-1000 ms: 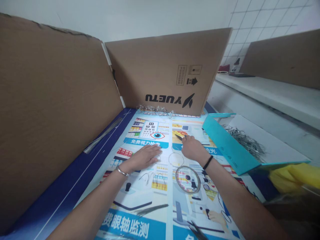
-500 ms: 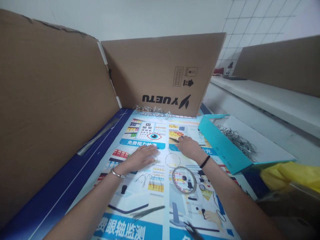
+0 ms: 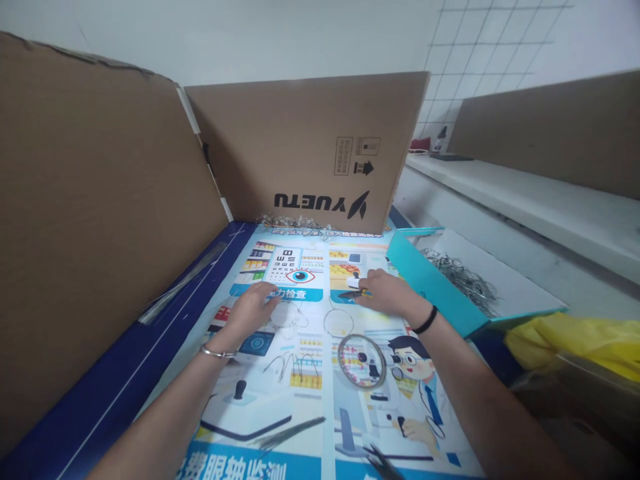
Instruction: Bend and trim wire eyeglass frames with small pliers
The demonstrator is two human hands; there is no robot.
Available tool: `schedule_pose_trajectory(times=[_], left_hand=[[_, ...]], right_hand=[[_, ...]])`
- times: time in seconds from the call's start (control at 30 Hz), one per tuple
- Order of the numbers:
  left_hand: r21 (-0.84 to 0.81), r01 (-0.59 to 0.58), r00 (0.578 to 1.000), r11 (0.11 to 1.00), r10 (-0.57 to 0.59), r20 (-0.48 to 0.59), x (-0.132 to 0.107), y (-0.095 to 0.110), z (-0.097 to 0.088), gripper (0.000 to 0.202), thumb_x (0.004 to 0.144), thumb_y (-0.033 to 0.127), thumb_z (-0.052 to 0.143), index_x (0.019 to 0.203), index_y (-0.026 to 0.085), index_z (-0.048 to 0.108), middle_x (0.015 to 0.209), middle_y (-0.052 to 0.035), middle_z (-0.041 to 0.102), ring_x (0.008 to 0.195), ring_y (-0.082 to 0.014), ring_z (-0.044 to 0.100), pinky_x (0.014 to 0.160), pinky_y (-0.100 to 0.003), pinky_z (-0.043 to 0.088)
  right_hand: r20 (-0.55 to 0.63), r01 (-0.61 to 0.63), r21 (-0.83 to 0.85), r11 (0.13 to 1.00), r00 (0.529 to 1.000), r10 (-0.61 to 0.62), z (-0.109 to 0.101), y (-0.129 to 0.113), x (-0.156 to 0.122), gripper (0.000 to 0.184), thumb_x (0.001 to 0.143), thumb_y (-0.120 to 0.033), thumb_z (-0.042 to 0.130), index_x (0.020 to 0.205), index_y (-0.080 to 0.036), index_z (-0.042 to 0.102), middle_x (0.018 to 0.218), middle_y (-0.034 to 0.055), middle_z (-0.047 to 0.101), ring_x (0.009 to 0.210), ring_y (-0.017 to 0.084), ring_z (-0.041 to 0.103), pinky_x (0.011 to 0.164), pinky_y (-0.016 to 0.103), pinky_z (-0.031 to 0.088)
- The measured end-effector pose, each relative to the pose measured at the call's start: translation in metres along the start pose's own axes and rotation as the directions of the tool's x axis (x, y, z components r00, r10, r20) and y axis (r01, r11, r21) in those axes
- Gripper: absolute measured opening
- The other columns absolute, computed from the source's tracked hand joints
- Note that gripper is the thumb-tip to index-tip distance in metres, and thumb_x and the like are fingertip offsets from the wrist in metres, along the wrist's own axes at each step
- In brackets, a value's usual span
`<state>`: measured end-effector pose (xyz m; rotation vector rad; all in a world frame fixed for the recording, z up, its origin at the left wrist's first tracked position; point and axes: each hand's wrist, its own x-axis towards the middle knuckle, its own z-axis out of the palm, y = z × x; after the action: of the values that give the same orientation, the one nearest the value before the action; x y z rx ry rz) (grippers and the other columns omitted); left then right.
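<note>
My left hand (image 3: 251, 311) rests on the printed poster mat (image 3: 310, 407) with its fingers curled, pinching the edge of a thin wire ring (image 3: 287, 314). My right hand (image 3: 386, 294) is closed on a small dark pointed tool (image 3: 349, 294) whose tip points left. A second wire ring (image 3: 339, 323) lies between the hands. Just nearer to me sits a round metal-rimmed lens (image 3: 363, 351). Bent wire pieces (image 3: 295, 364) lie below my left hand.
Cardboard panels stand at the left (image 3: 100, 220) and at the back (image 3: 305, 147). A teal box lid (image 3: 430, 283) at the right holds a pile of wire parts (image 3: 463, 277). Yellow cloth (image 3: 575, 337) lies further right. Loose wire (image 3: 295, 223) lines the back panel's foot.
My left hand went from lying flat to curled and drew back left, uncovering a wire ring. My right hand shifted slightly with the dark tool. The view turned a little rightward.
</note>
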<state>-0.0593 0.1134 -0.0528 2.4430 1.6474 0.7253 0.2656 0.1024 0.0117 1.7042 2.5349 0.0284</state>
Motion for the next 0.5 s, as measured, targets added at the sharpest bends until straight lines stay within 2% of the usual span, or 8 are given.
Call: schedule_pose_trajectory(times=[0.27, 0.5], left_hand=[[0.06, 0.086, 0.99, 0.994, -0.092, 0.103, -0.001, 0.001, -0.003, 0.025, 0.078, 0.036, 0.055, 0.093, 0.017, 0.058, 0.095, -0.0078, 0.06, 0.095, -0.0228, 0.056, 0.081, -0.031, 0.044], [0.03, 0.122, 0.987, 0.992, -0.125, 0.101, 0.0, 0.005, -0.004, 0.021, 0.08, 0.037, 0.051, 0.089, 0.019, 0.056, 0.091, -0.006, 0.059, 0.086, -0.0206, 0.056, 0.072, -0.029, 0.042]], right_hand=[[-0.092, -0.002, -0.161, 0.987, 0.996, -0.013, -0.006, -0.023, -0.009, 0.028, 0.077, -0.036, 0.055, 0.094, -0.017, 0.066, 0.098, 0.0142, 0.058, 0.096, 0.028, 0.049, 0.07, 0.033, 0.039], [-0.146, -0.006, -0.172, 0.985, 0.989, -0.02, -0.007, -0.029, -0.01, 0.026, 0.078, -0.034, 0.055, 0.09, -0.016, 0.069, 0.096, 0.014, 0.06, 0.093, 0.028, 0.051, 0.066, 0.032, 0.038]])
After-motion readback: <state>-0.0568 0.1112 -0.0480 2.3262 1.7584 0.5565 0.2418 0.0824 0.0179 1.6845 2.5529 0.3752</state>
